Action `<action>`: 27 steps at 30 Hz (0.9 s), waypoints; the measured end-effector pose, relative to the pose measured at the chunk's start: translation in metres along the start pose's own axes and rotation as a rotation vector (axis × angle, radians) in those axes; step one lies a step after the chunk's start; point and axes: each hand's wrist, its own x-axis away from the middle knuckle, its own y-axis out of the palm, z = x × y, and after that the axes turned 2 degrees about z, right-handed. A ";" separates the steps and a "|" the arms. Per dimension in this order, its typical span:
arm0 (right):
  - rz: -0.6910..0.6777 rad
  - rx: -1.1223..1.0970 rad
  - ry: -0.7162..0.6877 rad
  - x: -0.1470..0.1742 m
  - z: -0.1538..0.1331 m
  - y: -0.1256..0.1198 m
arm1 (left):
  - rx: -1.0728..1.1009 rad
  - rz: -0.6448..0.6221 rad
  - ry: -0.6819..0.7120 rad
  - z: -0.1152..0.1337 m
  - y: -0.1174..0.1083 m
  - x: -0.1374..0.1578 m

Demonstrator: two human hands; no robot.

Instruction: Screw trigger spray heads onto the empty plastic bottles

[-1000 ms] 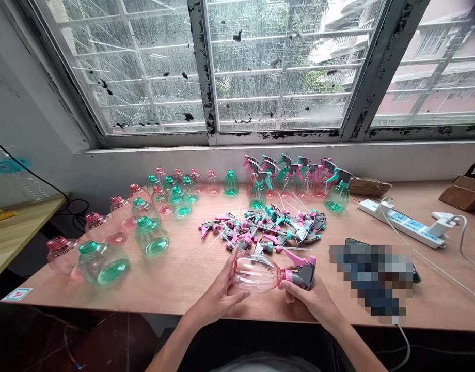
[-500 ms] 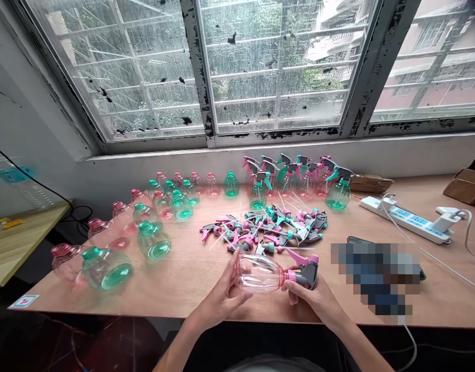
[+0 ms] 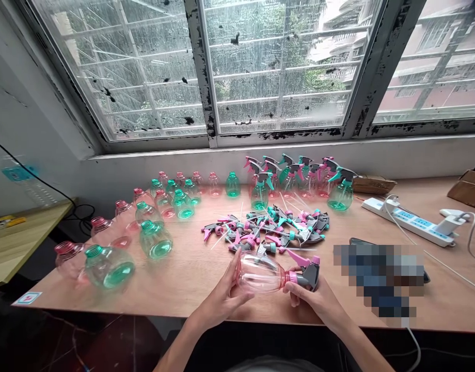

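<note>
A pink see-through spray bottle (image 3: 260, 274) lies sideways between my hands, above the table's front edge. Its base end is held in my left hand (image 3: 225, 294), thumb below and fingers on the far side. At the other end, my right hand (image 3: 313, 297) grips the pink collar under the pink and grey trigger head (image 3: 310, 273). The head sits on the bottle's neck; whether the thread is tight I cannot tell. Just behind the bottle is a loose heap of trigger sprayers (image 3: 268, 230) in pink, teal and grey, with thin white tubes.
Headless pink and green bottles (image 3: 156, 240) stand in rows at the left and back. Several bottles with sprayer heads (image 3: 259, 194) stand near the wall. On the right are a white power strip (image 3: 410, 222) with cables, a dark phone (image 3: 427, 276), partly blurred out, and a brown bag (image 3: 470, 183).
The camera view has shifted slightly, moving the scene a little to the right. Both hands keep their hold on the spray bottle, with hardly any visible movement.
</note>
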 end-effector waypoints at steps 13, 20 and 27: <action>0.016 0.022 0.004 0.001 0.000 0.000 | -0.001 -0.028 -0.006 0.000 -0.002 0.002; 0.022 0.021 0.001 0.001 -0.003 0.002 | 0.023 -0.024 -0.023 -0.001 -0.002 0.001; 0.059 -0.005 0.001 0.000 0.001 -0.002 | 0.039 -0.034 -0.021 0.002 0.000 0.000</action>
